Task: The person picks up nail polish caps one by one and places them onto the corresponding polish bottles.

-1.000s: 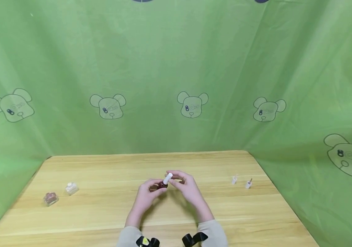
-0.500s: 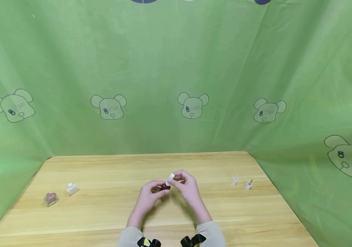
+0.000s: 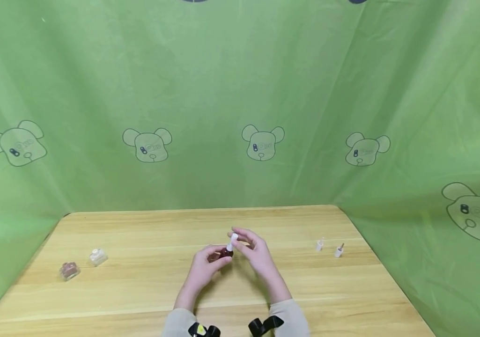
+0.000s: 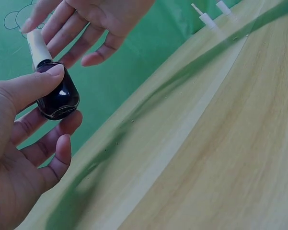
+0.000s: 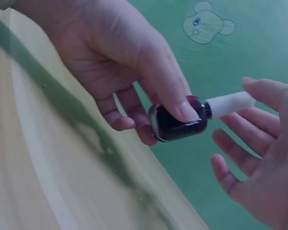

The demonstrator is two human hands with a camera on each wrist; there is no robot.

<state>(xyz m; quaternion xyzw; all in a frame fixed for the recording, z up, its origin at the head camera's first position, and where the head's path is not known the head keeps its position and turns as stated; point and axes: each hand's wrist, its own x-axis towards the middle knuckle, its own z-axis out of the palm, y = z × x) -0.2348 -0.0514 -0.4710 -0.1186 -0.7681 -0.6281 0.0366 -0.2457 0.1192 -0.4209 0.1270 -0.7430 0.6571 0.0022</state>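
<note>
My left hand holds a dark red nail polish bottle tilted above the table, thumb on its near side and fingers behind. A white cap sits at the bottle's neck, with a dark ring showing between cap and glass. My right hand has its thumb and index finger on either side of the cap near its top end. Its other fingers spread loosely, as the right wrist view shows. In the left wrist view, the right hand is partly cut off by the frame edge.
Two capless bottles, one pinkish and one clear, stand on the table's left. Two white caps stand brush-up at the right. The wooden table is surrounded by a green curtain.
Both hands and the bottle have shifted slightly right. The right fingers have changed their hold around the cap, the index finger now reaching straighter past it. Bottles and caps on the table stay put.
</note>
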